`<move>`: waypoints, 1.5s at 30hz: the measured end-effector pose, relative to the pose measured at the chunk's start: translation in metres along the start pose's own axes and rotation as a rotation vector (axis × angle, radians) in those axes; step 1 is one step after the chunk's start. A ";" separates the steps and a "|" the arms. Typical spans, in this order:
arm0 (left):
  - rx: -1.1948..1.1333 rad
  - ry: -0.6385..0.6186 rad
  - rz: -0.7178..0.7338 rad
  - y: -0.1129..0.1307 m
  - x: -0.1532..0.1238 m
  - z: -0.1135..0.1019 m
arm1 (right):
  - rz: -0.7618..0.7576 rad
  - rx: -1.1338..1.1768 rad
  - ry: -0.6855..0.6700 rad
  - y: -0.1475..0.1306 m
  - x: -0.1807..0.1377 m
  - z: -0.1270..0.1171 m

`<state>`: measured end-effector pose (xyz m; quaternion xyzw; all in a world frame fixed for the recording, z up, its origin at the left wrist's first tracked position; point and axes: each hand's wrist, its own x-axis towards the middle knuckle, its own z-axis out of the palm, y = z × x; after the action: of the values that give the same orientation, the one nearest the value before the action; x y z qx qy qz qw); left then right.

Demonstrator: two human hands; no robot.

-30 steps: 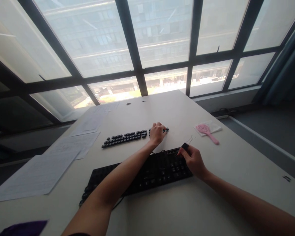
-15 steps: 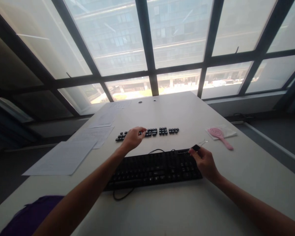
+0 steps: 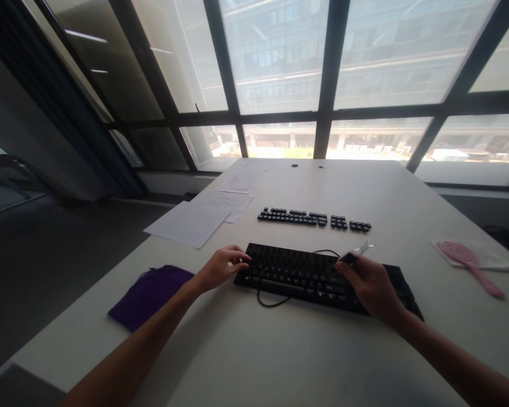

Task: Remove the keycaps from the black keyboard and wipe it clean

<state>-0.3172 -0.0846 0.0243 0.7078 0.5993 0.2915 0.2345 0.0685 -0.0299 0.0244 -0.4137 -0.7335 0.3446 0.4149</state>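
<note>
A black keyboard (image 3: 297,271) lies on the white desk, tilted slightly from upper left to lower right, with its cable looping out in front. At its left end is my left hand (image 3: 223,267), thumb and fingers curved but apart, the fingertips at the keyboard's edge. I see nothing held in it. Over the right half of the keyboard, my right hand (image 3: 375,285) grips a keycap puller (image 3: 348,258) by its black handle, the wire ends pointing up and away. Behind the keyboard, removed black keycaps (image 3: 292,218) stand in rows in separate groups.
Papers (image 3: 190,223) lie along the desk's left side. A purple cloth pouch (image 3: 152,294) is beside my left forearm. On the right, a pink hairbrush (image 3: 466,257) rests partly on a clear plastic bag (image 3: 498,263). Windows stand beyond the far desk edge.
My left hand has left the keycap rows and come back to the keyboard's left end. The keyboard has turned a little clockwise. My right hand still holds the puller; the view has swung left.
</note>
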 end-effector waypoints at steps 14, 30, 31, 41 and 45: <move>-0.003 0.076 0.068 -0.005 -0.002 0.020 | 0.024 0.148 -0.180 -0.008 0.061 0.128; 0.064 0.142 0.089 0.007 -0.012 0.040 | 0.051 0.207 -0.199 -0.006 0.052 0.109; 0.076 0.144 0.099 0.007 -0.012 0.040 | 0.048 0.209 -0.200 -0.006 0.052 0.109; 0.096 0.160 0.113 0.008 -0.013 0.040 | 0.017 0.218 -0.185 -0.005 0.053 0.108; 0.101 0.181 0.097 0.008 -0.014 0.042 | 0.017 0.213 -0.180 -0.005 0.053 0.107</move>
<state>-0.2835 -0.0992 -0.0025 0.7174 0.5971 0.3347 0.1291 -0.0454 -0.0025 0.0010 -0.3409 -0.7235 0.4595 0.3861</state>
